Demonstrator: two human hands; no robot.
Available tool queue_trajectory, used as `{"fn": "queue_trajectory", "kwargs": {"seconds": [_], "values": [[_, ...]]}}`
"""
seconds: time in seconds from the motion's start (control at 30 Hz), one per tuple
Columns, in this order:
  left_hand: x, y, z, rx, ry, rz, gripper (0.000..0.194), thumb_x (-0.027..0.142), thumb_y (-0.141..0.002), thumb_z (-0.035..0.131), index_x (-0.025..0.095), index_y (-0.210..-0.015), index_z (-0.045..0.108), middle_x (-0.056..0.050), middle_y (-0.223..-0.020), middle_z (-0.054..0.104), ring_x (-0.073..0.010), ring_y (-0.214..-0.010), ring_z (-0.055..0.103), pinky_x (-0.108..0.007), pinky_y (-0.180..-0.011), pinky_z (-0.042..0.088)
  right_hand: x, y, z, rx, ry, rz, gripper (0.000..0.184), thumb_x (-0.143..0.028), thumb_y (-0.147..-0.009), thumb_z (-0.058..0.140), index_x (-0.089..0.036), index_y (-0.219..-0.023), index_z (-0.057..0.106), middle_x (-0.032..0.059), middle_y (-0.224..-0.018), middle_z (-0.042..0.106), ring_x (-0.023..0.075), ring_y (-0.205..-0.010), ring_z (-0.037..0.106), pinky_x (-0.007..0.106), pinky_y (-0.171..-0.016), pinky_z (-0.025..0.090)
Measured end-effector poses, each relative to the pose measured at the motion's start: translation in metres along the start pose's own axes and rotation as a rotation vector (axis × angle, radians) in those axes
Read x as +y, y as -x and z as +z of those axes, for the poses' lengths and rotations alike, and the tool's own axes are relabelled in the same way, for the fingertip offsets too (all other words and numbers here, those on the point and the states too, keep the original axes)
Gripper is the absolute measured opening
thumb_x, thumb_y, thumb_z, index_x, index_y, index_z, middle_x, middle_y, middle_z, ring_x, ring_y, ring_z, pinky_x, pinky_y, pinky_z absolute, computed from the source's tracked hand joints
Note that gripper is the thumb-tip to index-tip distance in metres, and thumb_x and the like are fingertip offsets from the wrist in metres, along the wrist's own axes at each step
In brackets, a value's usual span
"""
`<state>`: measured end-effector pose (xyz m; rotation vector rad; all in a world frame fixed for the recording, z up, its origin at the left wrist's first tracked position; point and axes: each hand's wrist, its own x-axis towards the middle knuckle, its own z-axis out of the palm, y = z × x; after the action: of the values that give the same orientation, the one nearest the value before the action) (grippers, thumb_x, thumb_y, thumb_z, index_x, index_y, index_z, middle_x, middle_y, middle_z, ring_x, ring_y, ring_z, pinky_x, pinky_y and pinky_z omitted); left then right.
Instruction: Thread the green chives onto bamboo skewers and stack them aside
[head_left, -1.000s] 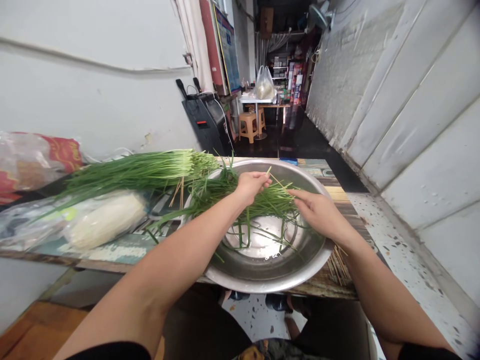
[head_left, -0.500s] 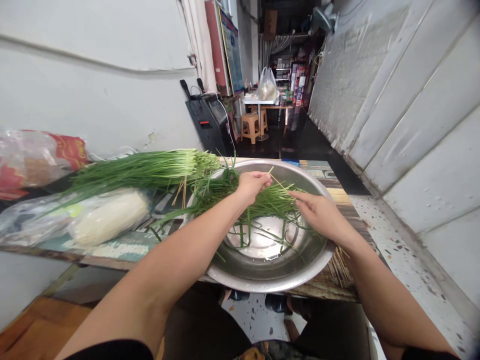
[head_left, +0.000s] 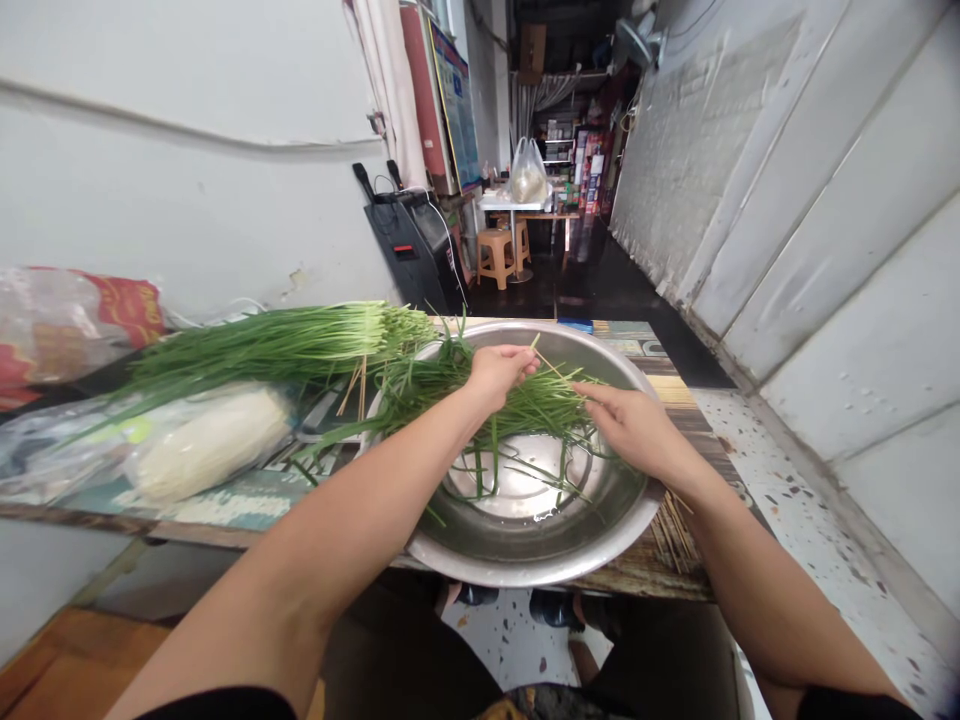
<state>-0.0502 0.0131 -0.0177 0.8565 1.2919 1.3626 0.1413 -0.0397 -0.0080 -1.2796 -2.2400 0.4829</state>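
Over a wide steel basin (head_left: 525, 560), my left hand (head_left: 501, 374) is closed in a pinch on a chive stalk, whose pale end sticks up past the fingertips. My right hand (head_left: 626, 420) pinches one end of a thin bamboo skewer (head_left: 553, 369); the skewer's other end meets the chive at my left fingers. Beneath both hands, loose green chives (head_left: 525, 412) lie heaped in the basin, a few trailing down to its wet bottom. To the left, a large bunch of chives (head_left: 285, 345) rests with its pale ends toward the basin.
More skewers (head_left: 673, 535) lie on the table right of the basin; others (head_left: 360, 388) stick out near the bunch. A plastic-wrapped white block (head_left: 214, 440) lies at left. Behind stand a black speaker-like case (head_left: 412, 245), stools (head_left: 495, 257) and a small table (head_left: 514, 204).
The whole view has shifted slightly. Both hands keep nearly the same pose, with the skewer and the chive still held between them.
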Motion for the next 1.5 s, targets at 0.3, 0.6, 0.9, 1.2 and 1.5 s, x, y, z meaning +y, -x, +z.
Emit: {"fn": "queue_trajectory", "kwargs": {"seconds": [0.3, 0.6, 0.9, 1.2, 1.5], "values": [[-0.0012, -0.0019, -0.0011, -0.005, 0.014, 0.009, 0.003, 0.011, -0.072, 0.068, 0.008, -0.073, 0.068, -0.005, -0.064, 0.065, -0.0054, -0.052, 0.055, -0.017, -0.048, 0.038, -0.0018, 0.0007, -0.0011, 0.005, -0.009, -0.001, 0.04, -0.024, -0.087, 0.04, -0.021, -0.12, 0.063, 0.0054, -0.103, 0.071, 0.0208, -0.09, 0.066, 0.034, -0.08, 0.051], [0.0015, -0.0001, -0.001, -0.02, 0.02, 0.009, 0.004, 0.01, -0.073, 0.066, 0.007, -0.072, 0.068, -0.006, -0.063, 0.065, -0.0055, -0.052, 0.054, -0.017, -0.048, 0.038, 0.0019, 0.0, 0.0008, 0.002, -0.041, -0.006, 0.04, -0.025, -0.087, 0.04, -0.019, -0.121, 0.062, 0.0058, -0.117, 0.065, 0.0223, -0.103, 0.062, 0.037, -0.091, 0.047], [0.0006, -0.0013, -0.0009, -0.011, 0.015, -0.003, 0.002, 0.01, -0.072, 0.067, 0.008, -0.071, 0.068, -0.005, -0.063, 0.065, -0.005, -0.051, 0.054, -0.017, -0.049, 0.039, 0.0005, 0.0005, 0.0002, 0.01, -0.035, 0.009, 0.04, -0.025, -0.087, 0.041, -0.021, -0.119, 0.063, 0.0045, -0.11, 0.068, 0.021, -0.095, 0.065, 0.035, -0.085, 0.05], [0.0012, -0.0007, -0.0006, -0.027, 0.011, 0.013, 0.004, 0.011, -0.07, 0.07, 0.008, -0.073, 0.068, -0.006, -0.064, 0.066, -0.0052, -0.051, 0.054, -0.018, -0.05, 0.04, 0.0022, -0.0004, 0.0014, 0.012, -0.014, -0.043, 0.041, -0.024, -0.087, 0.037, -0.021, -0.119, 0.063, 0.0062, -0.11, 0.068, 0.0212, -0.096, 0.064, 0.034, -0.084, 0.048], [0.0034, 0.0047, 0.003, -0.088, 0.005, 0.052, 0.005, 0.007, -0.072, 0.065, 0.007, -0.076, 0.068, -0.007, -0.071, 0.067, -0.0047, -0.054, 0.055, -0.017, -0.053, 0.041, -0.002, -0.0005, -0.0001, -0.031, 0.088, -0.017, 0.031, -0.023, -0.089, 0.036, -0.017, -0.084, 0.066, 0.0065, -0.079, 0.068, 0.0185, -0.074, 0.061, 0.027, -0.067, 0.042]]}}
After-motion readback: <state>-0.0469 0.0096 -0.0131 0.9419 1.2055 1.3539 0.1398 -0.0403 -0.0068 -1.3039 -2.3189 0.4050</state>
